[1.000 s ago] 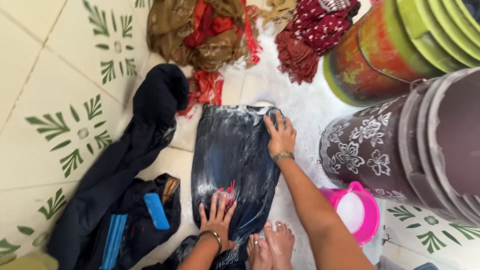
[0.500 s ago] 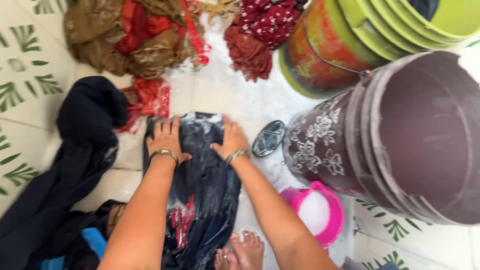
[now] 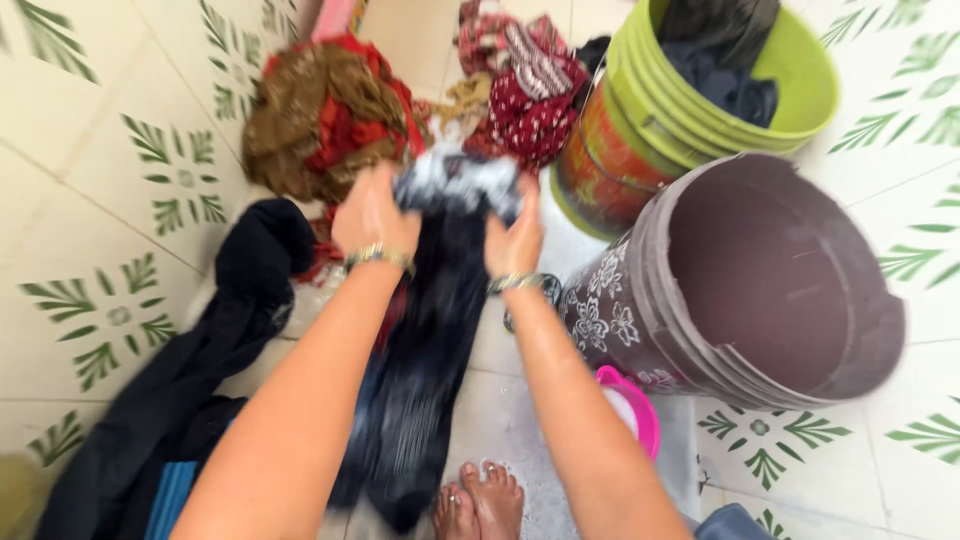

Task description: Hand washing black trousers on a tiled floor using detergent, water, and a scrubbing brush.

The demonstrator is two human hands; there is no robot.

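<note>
Dark soapy garment (image 3: 430,350), hanging lengthwise

the dark soapy wet garment (image 3: 430,340) is smeared by motion blur, its folds unreadable. the small pink plastic tub (image 3: 632,405) sits half hidden behind the right forearm (image 3: 570,400).

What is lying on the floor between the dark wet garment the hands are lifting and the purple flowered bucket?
In the head view, mostly bare wet tile separates the dark garment from the purple bucket; the right forearm crosses it.

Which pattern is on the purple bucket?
White flowers on the purple bucket, seen in the head view.
</note>
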